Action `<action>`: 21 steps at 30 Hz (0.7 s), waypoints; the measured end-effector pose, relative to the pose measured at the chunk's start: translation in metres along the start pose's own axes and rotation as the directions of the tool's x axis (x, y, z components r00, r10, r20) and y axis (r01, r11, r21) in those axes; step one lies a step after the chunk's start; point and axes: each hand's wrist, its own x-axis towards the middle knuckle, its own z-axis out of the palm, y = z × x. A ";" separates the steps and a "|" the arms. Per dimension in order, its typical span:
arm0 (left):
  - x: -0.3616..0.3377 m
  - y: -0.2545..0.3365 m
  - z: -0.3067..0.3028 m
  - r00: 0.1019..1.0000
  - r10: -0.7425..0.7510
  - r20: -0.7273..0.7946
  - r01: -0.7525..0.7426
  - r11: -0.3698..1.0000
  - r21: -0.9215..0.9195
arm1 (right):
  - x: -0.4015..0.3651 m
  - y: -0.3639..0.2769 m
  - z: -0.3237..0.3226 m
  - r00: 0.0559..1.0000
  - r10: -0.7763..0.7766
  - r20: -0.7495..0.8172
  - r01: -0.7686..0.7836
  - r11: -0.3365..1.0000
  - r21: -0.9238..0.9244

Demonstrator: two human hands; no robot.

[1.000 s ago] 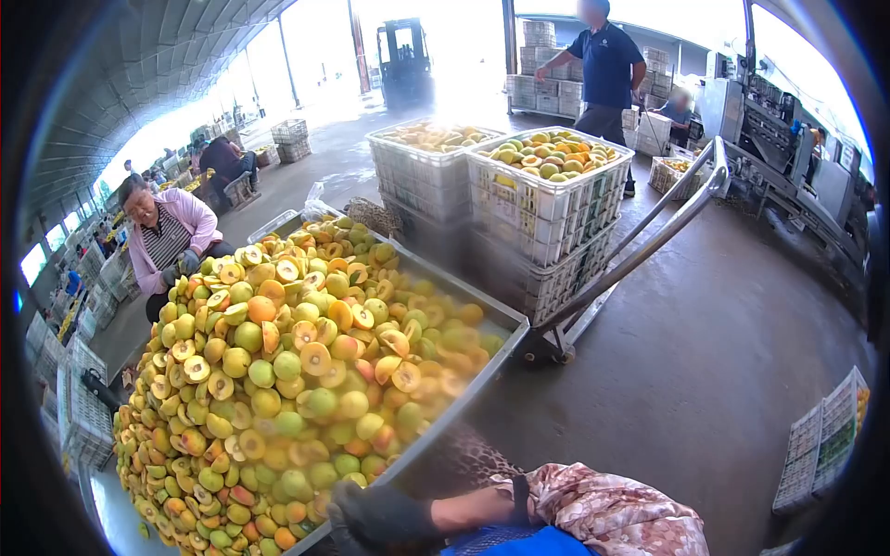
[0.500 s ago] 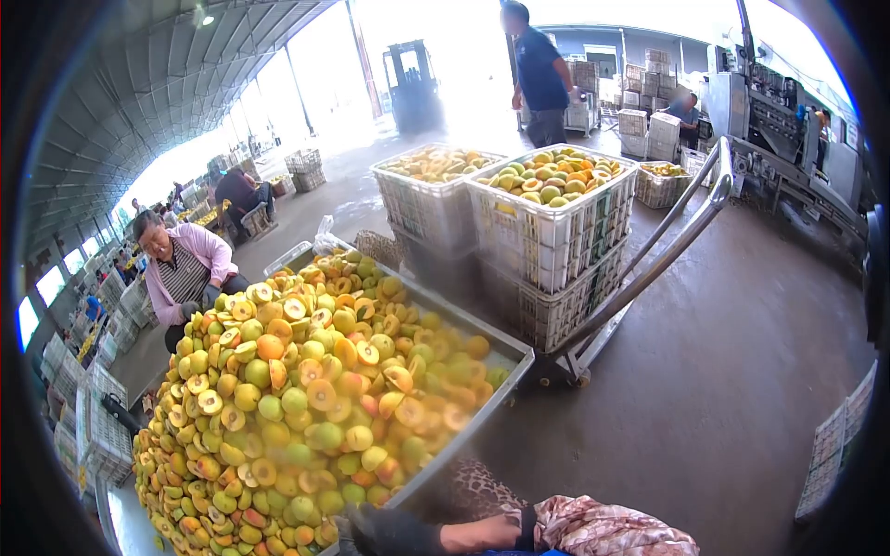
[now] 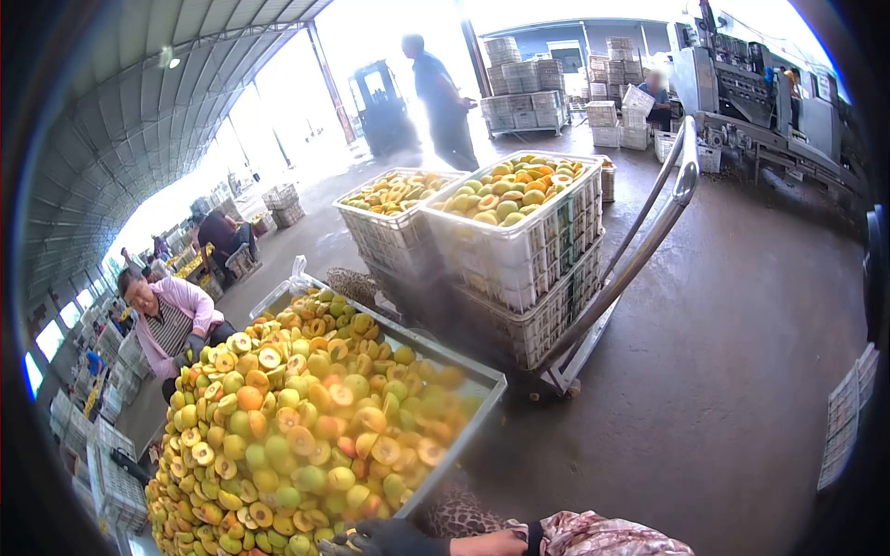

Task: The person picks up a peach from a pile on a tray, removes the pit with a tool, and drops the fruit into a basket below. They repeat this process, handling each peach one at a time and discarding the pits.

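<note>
A large heap of halved and whole yellow-green fruit [image 3: 278,426] fills a pale metal-edged tray [image 3: 482,394] in front of me. At the bottom centre a dark-gloved hand [image 3: 385,537] reaches in from a patterned sleeve [image 3: 603,536] on the right; this is my right hand. It lies against the near edge of the heap, its fingertips beside the fruit. Its fingers are partly cut off by the frame, and whether it holds anything cannot be made out. My left hand does not show.
Stacked crates of fruit [image 3: 519,250] stand on a trolley with a metal handle [image 3: 640,250]. A gloved co-worker [image 3: 176,320] sits at the left. Behind are a standing person [image 3: 445,102], a forklift [image 3: 380,107] and machinery [image 3: 742,102].
The view has shifted, so the heap and trolley appear further left. My right hand shows more of its glove at the heap's edge. The standing person appears further left.
</note>
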 end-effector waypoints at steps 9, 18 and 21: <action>-0.005 0.031 -0.050 0.986 0.086 -0.145 -0.110 0.979 -0.172 | -0.042 0.048 -0.024 0.994 0.044 0.104 -0.058 0.989 0.135; -0.011 0.034 -0.081 0.981 0.141 -0.132 -0.174 0.942 -0.286 | -0.051 0.049 -0.060 0.982 0.145 0.120 -0.149 0.989 0.022; -0.001 0.032 -0.101 0.976 0.161 -0.147 -0.187 0.965 -0.184 | -0.030 0.069 -0.097 0.988 -0.143 -0.057 0.142 0.990 -0.012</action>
